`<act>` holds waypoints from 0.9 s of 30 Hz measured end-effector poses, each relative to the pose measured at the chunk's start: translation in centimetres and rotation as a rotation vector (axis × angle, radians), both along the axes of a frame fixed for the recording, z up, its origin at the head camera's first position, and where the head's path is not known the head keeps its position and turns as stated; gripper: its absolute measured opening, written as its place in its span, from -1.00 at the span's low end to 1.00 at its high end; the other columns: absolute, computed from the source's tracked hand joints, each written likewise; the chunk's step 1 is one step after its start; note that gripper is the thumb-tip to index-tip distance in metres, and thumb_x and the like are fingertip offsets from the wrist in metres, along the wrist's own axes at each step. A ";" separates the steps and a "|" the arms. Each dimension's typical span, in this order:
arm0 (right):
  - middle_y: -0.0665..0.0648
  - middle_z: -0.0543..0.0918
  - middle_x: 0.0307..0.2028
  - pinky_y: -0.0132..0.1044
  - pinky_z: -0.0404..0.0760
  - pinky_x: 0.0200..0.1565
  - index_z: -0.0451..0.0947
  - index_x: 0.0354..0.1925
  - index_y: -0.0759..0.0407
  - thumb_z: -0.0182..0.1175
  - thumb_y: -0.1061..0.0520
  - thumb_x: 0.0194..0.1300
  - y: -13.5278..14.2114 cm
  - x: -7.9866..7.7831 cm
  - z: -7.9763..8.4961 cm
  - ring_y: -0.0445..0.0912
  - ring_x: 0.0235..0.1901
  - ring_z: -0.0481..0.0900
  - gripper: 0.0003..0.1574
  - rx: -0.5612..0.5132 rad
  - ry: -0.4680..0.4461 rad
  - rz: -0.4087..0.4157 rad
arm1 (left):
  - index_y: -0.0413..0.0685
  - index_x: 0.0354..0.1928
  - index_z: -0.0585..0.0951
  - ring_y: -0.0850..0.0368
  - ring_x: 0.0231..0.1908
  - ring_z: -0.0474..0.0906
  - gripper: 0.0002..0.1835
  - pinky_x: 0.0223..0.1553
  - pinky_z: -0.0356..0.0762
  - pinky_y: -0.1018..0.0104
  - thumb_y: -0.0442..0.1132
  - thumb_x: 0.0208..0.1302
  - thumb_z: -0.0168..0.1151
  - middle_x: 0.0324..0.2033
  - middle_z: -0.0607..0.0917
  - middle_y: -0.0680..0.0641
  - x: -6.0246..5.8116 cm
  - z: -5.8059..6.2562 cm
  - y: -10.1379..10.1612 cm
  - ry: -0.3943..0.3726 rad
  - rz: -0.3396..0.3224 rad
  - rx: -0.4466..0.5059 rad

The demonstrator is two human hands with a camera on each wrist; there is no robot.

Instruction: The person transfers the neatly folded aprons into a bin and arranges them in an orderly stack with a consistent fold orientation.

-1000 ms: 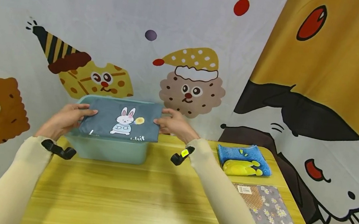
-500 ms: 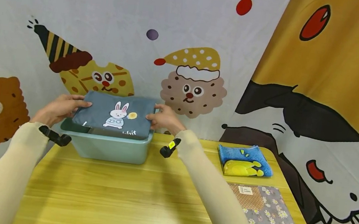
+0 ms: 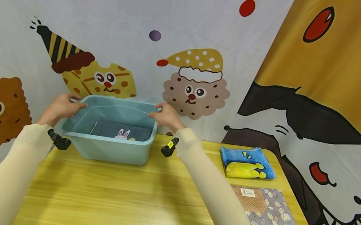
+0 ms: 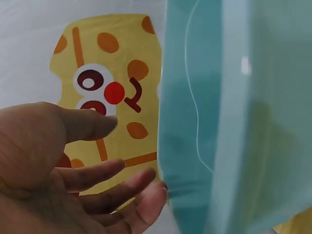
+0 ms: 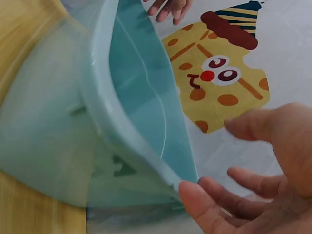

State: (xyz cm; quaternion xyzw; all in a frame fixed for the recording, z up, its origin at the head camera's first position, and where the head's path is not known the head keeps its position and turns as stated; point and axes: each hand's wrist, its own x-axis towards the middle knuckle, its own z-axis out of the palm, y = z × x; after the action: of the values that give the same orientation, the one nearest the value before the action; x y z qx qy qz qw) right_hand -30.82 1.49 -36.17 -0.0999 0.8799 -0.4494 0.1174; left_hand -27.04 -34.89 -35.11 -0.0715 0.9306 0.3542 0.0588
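A pale green plastic bin (image 3: 112, 151) stands at the back left of the table. In it lies a folded slate-blue cloth (image 3: 108, 128) with a white rabbit print, its lower part hidden by the front wall. My left hand (image 3: 62, 108) hovers at the bin's left rim with nothing in it; in the left wrist view its fingers (image 4: 102, 170) are spread and loosely bent. Over the right rim is my right hand (image 3: 168, 117), also holding nothing. In the right wrist view one fingertip (image 5: 192, 195) appears at the rim; I cannot tell whether it touches.
To the right on the wooden table (image 3: 116, 201) lie a folded blue fuzzy cloth (image 3: 240, 154) with a yellow figure and, nearer, a folded grey daisy-print cloth (image 3: 275, 216) with a brown dotted patch. A cartoon-printed curtain (image 3: 127, 21) hangs behind the table.
Both hands held the rabbit cloth above the bin, shifting it slightly left. Now they have let go, and the cloth lies down inside the bin.
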 end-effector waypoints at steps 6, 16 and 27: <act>0.17 0.57 0.27 -0.02 0.62 0.19 0.43 0.33 0.00 0.26 -0.19 0.43 0.9 0.3 -0.4 0.06 0.21 0.57 -0.37 0.033 0.076 0.086 | -0.35 0.53 0.16 -0.51 0.23 0.39 0.00 0.15 0.48 -0.38 0.42 0.45 -0.12 0.34 0.35 -0.55 0.9 -0.2 1.1 0.079 -0.009 -0.102; 0.21 0.45 0.41 0.06 0.54 0.29 0.36 0.45 -0.01 0.20 -0.22 0.47 2.3 0.8 -0.9 0.12 0.36 0.46 -0.28 0.132 0.246 0.217 | -0.19 0.64 -0.06 -0.59 0.43 0.10 0.06 0.31 0.19 -0.55 0.46 0.43 -0.12 0.50 0.14 -0.53 1.2 -1.6 3.2 0.174 -0.157 -0.198; 0.20 0.23 0.55 0.22 0.20 0.50 0.29 0.53 -0.07 0.06 -0.43 0.46 4.5 1.6 -1.7 0.20 0.55 0.09 -0.14 0.344 0.425 0.248 | -0.17 0.63 -0.03 -0.54 0.51 -0.09 -0.07 0.36 0.07 -0.57 0.33 0.54 -0.12 0.54 0.01 -0.50 2.7 -3.6 6.1 0.299 -0.269 -0.243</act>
State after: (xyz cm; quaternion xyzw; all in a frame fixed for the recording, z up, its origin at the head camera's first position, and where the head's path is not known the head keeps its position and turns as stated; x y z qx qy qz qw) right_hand -29.27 6.01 -37.90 -0.2771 0.9291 -0.2449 -0.0003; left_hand -24.33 -28.82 -38.72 0.0997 0.9659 0.2351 -0.0423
